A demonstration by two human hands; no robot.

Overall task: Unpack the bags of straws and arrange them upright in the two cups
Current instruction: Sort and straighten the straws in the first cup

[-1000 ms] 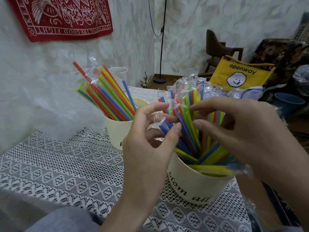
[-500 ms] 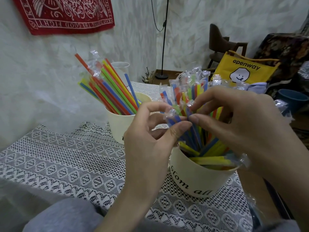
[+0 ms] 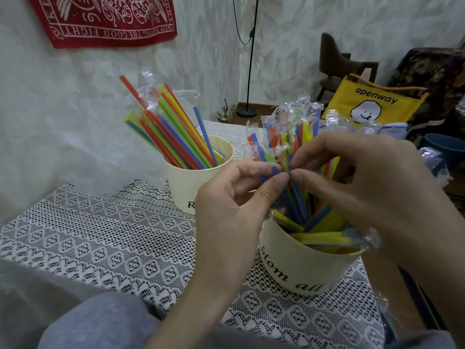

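Note:
Two cream paper cups stand on a lace tablecloth (image 3: 105, 235). The far cup (image 3: 186, 182) holds several long coloured straws (image 3: 176, 137) that lean left. The near cup (image 3: 302, 268) holds several wrapped coloured straws (image 3: 289, 137), some upright and some lying across the rim. My left hand (image 3: 239, 202) pinches the top of a blue wrapped straw (image 3: 270, 172) between thumb and forefinger. My right hand (image 3: 364, 187) pinches the same straw's wrapper right beside it, fingertips almost touching the left ones. The lower part of that straw is hidden among the others.
A white cup (image 3: 186, 96) stands behind the far cup near the wall. A yellow "openway" bag (image 3: 372, 104) and a dark chair (image 3: 337, 61) are at the back right, and a blue bowl (image 3: 445, 147) sits at the right edge. Clear plastic wrap (image 3: 432, 159) lies beyond my right hand.
Both hands rose slightly and closed together; the fingertips now meet on a blue wrapped straw above the near cup. The cups stayed put.

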